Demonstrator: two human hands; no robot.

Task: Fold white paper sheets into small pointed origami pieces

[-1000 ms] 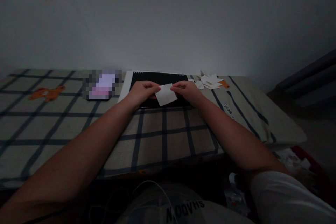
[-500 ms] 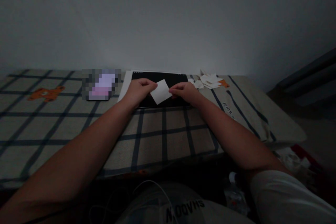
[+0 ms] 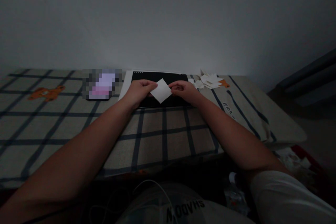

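Observation:
A small square of white paper point(image 3: 161, 91) is held up by its side corners, turned like a diamond. My left hand point(image 3: 138, 92) pinches its left corner between thumb and finger. At the right corner, my right hand point(image 3: 186, 91) has thumb and forefinger closed on the edge, the other fingers curled in. Beneath the paper lies a flat black board point(image 3: 160, 75) with rows of small pale marks along its far edge. White sheets point(image 3: 127, 81) show from under the board's left side.
To the right of the board is a loose pile of white paper pieces point(image 3: 210, 80). A phone point(image 3: 103, 85), pixelated, rests on the left of the checked tablecloth point(image 3: 60, 126). The wall point(image 3: 162, 24) stands right behind. A plastic bottle point(image 3: 235, 192) is below the table edge.
The paper square has turned slightly, so its corners now point up, down and to the sides. My right fingers have shifted a little upward at its right corner.

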